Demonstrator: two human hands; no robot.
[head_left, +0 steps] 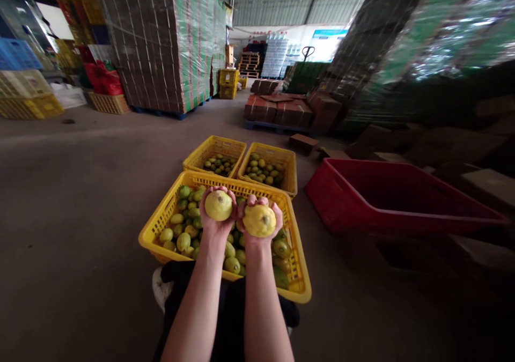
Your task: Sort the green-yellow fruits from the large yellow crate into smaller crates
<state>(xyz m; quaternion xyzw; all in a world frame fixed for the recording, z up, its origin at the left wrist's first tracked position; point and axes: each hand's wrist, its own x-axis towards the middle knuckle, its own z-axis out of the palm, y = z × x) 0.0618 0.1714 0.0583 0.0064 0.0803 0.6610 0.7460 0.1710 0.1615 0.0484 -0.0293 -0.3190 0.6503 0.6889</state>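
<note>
A pale yellow lemon [218, 205] rests in the upturned palm of my left hand [205, 215], fingers curled round it. Beside it, my right hand [277, 217] cups a second yellow lemon [259, 221], its stem end facing me. Both hands are held over a yellow plastic crate [148, 238] right in front of my knees. Inside that crate lie many green and yellowish lemons [184, 242], partly hidden by my hands and forearms.
Two more yellow crates [215, 140] [293, 174] with green and yellow fruit stand just beyond. To the right is a large red tub [333, 201] near loose cardboard. Wrapped pallet stacks [148, 45] rise at left and right; a low pallet of brown cartons [277, 110] sits ahead.
</note>
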